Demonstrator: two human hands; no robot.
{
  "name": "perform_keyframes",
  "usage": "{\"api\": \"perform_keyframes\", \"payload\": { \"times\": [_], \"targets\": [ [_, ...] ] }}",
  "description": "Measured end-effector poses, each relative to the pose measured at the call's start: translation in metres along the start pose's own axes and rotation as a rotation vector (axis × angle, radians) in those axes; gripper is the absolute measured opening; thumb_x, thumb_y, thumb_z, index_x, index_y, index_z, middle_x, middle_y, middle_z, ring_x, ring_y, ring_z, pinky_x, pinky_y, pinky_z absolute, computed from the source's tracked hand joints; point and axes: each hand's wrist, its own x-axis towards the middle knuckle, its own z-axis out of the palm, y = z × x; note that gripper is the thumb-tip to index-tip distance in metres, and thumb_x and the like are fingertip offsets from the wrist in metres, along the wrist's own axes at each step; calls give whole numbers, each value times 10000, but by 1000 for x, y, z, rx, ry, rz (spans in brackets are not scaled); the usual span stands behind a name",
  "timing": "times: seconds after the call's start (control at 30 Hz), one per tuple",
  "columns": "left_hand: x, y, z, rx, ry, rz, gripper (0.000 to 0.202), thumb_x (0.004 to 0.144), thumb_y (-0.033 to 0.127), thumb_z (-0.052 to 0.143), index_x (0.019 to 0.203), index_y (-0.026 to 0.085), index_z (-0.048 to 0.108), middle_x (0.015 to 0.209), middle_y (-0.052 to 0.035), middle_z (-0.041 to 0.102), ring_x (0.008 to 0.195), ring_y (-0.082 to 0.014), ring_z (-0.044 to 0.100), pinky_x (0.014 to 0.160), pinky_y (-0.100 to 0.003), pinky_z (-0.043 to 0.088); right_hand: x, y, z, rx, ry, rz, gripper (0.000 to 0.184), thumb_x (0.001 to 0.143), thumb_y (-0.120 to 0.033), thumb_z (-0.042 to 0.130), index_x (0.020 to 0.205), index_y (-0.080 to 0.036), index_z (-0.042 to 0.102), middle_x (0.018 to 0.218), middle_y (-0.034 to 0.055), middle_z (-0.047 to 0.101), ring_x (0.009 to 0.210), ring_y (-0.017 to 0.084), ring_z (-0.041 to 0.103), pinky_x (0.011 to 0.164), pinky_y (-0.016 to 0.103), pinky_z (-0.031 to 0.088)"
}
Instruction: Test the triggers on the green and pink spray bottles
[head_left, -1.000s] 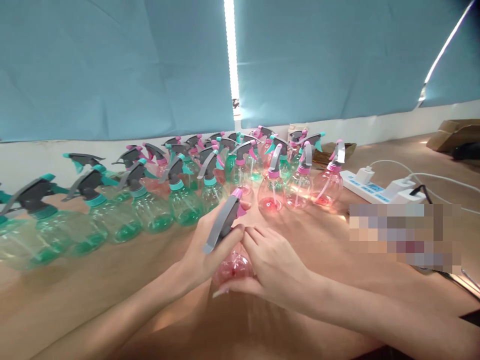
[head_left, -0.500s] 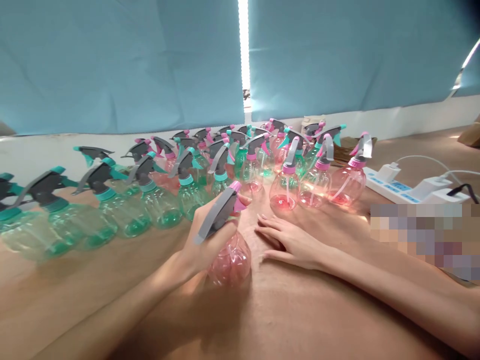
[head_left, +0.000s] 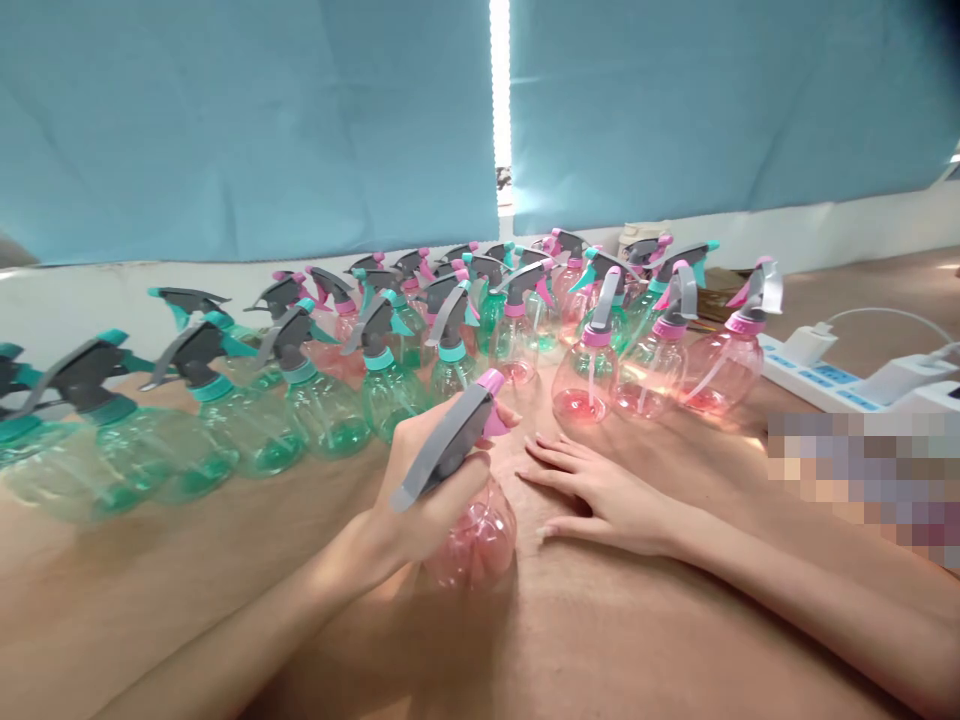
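My left hand (head_left: 424, 480) is wrapped round the neck of a pink spray bottle (head_left: 480, 540), whose grey and pink trigger head leans out above my fingers. The bottle's clear pink body shows below the hand, at or just over the tabletop. Flat on the table to its right lies my right hand (head_left: 592, 485), fingers spread and holding nothing. Just beyond my right fingertips stands another pink spray bottle (head_left: 585, 385). A row of green spray bottles (head_left: 326, 415) runs off to the left of my left hand.
Several more pink and green spray bottles crowd the back of the brown table (head_left: 600, 640). At the right, a white power strip (head_left: 817, 375) holds plugs and cables. Blue curtains (head_left: 247, 120) hang behind, with a bright gap between them.
The view has shifted slightly, so the bottles at the back and right sit further right. My left hand keeps its grip on the pink spray bottle; my right hand stays flat.
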Motion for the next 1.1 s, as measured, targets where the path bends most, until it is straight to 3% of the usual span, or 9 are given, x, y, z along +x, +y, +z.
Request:
{"api": "perform_keyframes", "payload": {
  "times": [0.2,0.33,0.6,0.73,1.1],
  "targets": [
    [3,9,-3,21,-37,50,147,767,165,478,833,214,600,682,20,541,587,-147,480,563,-276,391,-3,1,-1,-16,-28,12,697,855,-640,557,1448,-297,428,1577,92,276,1460,307,195,1161,556,199],
    [3,10,-6,16,-74,40,119,766,165,463,788,208,572,641,30,503,504,-117,405,502,-264,347,-4,2,-2,0,-16,-3,671,853,-617,581,1429,-296,457,1567,95,299,1454,312,215,1153,573,207],
    [-1,0,1,-61,-2,-85,223,801,218,547,1000,235,646,737,11,559,655,-167,526,683,-317,486,-6,2,-5,31,4,-1,647,850,-585,609,1414,-295,480,1553,93,328,1444,318,245,1150,574,220],
    [2,5,4,-65,11,-70,328,805,225,557,1126,241,627,724,14,553,636,-167,516,649,-307,477,-6,2,-5,31,10,11,617,880,-561,583,1420,-282,475,1547,98,335,1440,314,258,1150,569,232],
    [5,9,2,-57,-31,-33,338,834,219,522,1158,247,615,817,-6,608,677,-169,543,666,-308,472,-6,0,-6,28,9,24,593,908,-548,547,1424,-264,473,1543,109,344,1438,311,265,1149,568,240]
  ]
}}
